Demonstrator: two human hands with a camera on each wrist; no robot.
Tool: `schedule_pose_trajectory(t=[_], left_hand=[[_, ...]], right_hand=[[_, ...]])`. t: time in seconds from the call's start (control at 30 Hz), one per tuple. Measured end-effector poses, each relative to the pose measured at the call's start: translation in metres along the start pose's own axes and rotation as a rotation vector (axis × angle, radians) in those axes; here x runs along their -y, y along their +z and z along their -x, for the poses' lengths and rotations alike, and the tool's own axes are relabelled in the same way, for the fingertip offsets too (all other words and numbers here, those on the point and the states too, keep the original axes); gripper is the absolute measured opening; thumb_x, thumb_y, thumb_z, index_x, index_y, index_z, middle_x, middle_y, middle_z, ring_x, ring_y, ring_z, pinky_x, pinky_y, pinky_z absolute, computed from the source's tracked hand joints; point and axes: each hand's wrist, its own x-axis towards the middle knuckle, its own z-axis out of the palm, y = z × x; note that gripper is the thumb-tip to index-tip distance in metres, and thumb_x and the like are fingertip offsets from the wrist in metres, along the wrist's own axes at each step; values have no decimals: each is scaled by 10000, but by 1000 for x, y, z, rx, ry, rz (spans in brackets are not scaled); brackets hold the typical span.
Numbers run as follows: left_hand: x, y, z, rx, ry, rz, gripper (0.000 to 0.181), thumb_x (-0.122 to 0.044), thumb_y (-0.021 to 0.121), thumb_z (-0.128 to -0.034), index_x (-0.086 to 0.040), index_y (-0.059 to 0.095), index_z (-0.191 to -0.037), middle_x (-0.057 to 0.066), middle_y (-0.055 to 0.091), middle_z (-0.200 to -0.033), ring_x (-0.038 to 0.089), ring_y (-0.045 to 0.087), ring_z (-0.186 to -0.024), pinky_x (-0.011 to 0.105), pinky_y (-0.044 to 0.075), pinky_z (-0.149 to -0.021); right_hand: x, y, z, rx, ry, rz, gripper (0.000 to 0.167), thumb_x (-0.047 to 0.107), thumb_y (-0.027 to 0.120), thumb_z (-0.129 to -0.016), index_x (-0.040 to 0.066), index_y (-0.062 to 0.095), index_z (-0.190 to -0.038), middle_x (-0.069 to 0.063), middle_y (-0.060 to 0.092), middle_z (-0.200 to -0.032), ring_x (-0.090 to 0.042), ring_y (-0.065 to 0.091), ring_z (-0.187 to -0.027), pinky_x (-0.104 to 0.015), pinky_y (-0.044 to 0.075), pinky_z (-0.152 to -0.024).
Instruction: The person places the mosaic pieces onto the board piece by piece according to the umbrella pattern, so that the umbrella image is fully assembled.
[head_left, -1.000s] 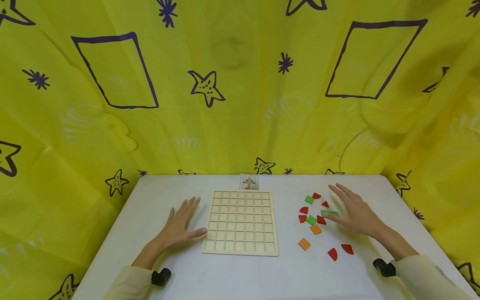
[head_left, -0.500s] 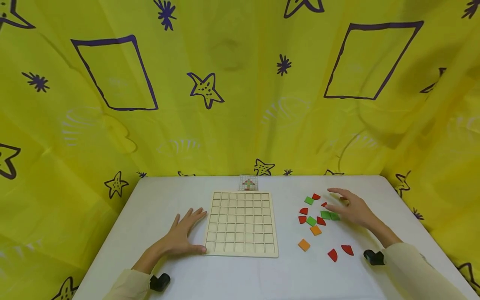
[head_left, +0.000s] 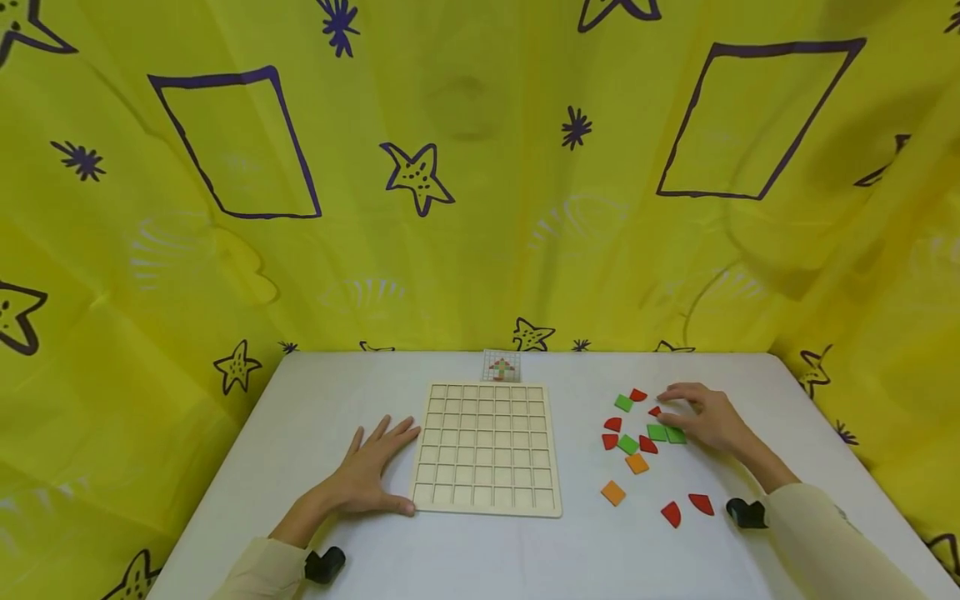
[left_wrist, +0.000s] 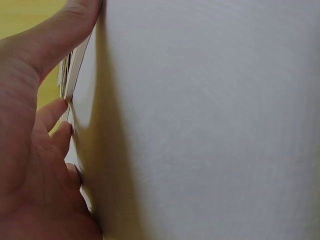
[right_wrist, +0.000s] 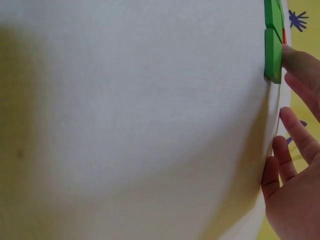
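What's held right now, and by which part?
Left hand spread at left edge of the board, gripping nothing; right hand at the red triangle, hold unclear.

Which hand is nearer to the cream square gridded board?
Left: the left hand is at the left edge of the board, while the right hand is off to its right, by the green square tiles.

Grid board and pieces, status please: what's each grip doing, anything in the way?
Left grip spread at left edge of grid board. Right grip beside small red piece, thumb and forefinger apart. Maybe in the way: two green squares nearby.
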Motion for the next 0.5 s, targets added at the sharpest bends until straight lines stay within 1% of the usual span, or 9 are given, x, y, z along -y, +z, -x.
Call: schedule_pose_trajectory(t=[0.13,0.23,0.5], left_hand=[[0,1,0,-1,2,-14,1204,-654,884,-644,-104,384,-1590,125,297,-1670,482,106,-1543,763,-20,-1154],[-2,1,0,-1,8,-6,1195,-641,887,-651,-95,386,-1588,121,306,-1667,482,107,-1542,769,-29,-1148],[-15,4,-6,21,17,4,1179,-624,878,-687,-79,360,-1596,110,315,-1665,467,109,-1547,752,-48,-1159]], right_hand=[[-2,1,-1,12,2,11,324,259,765,-940,38,750,-1177,-315,510,-1426,-557,365,-1360,-794,269,-1060],[-2,2,0,12,0,5,304,251,761,-943,41,758,-1162,-314,509,-1424,-563,355,-1360,-810,254,-1050],[-3,3,2,3,-4,-5,272,226,759,-948,37,759,-1143,-319,501,-1424,-562,349,-1357,-813,252,-1046]])
